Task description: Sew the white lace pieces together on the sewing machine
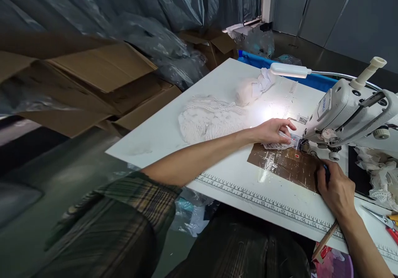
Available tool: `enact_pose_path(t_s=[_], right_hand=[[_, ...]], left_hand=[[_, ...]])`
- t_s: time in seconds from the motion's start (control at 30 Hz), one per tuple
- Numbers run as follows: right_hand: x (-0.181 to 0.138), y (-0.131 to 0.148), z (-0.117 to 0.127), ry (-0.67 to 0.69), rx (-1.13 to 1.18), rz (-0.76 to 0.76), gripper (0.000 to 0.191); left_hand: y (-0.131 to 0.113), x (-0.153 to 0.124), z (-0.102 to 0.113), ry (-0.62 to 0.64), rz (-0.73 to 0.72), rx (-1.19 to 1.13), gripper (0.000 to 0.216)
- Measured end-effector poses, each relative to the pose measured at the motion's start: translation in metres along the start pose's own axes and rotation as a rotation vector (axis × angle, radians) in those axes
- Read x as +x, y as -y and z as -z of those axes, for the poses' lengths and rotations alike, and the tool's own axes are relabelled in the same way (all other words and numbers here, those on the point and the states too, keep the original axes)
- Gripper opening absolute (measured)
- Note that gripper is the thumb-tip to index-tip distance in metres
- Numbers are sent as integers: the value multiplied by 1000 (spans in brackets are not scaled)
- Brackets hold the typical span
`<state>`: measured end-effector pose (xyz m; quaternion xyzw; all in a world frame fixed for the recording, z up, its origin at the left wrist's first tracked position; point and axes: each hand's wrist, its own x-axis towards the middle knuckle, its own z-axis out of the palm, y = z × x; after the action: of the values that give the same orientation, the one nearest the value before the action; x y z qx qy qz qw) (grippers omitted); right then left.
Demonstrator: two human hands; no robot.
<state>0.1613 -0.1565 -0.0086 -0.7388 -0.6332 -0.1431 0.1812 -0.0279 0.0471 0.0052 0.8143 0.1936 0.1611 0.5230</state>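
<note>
My left hand (273,131) is at the sewing machine's needle area, its fingers closed on the edge of a white lace trim (278,146). The lace runs up to the presser foot (299,143). My right hand (337,187) rests on the table at the right end of a brown, shiny plate (280,166). Its fingers curl around a dark, slim object whose kind I cannot make out. The white sewing machine (329,108) stands just beyond both hands. A thin wooden stick (325,241) shows under my right wrist, jutting past the table edge.
A heap of white lace (211,122) and a pale bundle (251,89) lie left of the machine. A lamp (290,70) lights the table (155,145). Scissors (377,216) and lace scraps (381,178) lie at right. Open cardboard boxes (102,66) stand on the left.
</note>
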Motion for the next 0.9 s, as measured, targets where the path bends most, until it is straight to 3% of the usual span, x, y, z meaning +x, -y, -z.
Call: enact_pose_path(t_s=[0.1, 0.2, 0.3, 0.4, 0.57, 0.7, 0.9], right_hand=[[27, -15, -6, 2, -160, 29, 37], [57, -31, -3, 95, -287, -26, 31], [65, -35, 8, 195, -306, -71, 29], [47, -23, 19, 227, -129, -49, 33], [25, 19, 17, 292, 234, -124, 58], [40, 39, 4, 314, 179, -143, 53], [45, 44, -6, 210, 111, -22, 58]], left_hand=[[1, 1, -3, 41, 15, -37, 52], [2, 1, -6, 76, -3, -49, 53], [4, 1, -6, 89, -14, -74, 53], [5, 2, -6, 99, -28, -102, 53], [1, 3, -9, 159, -43, -100, 58], [1, 3, -12, 179, -77, -84, 62], [3, 3, -13, 147, -70, -63, 62]])
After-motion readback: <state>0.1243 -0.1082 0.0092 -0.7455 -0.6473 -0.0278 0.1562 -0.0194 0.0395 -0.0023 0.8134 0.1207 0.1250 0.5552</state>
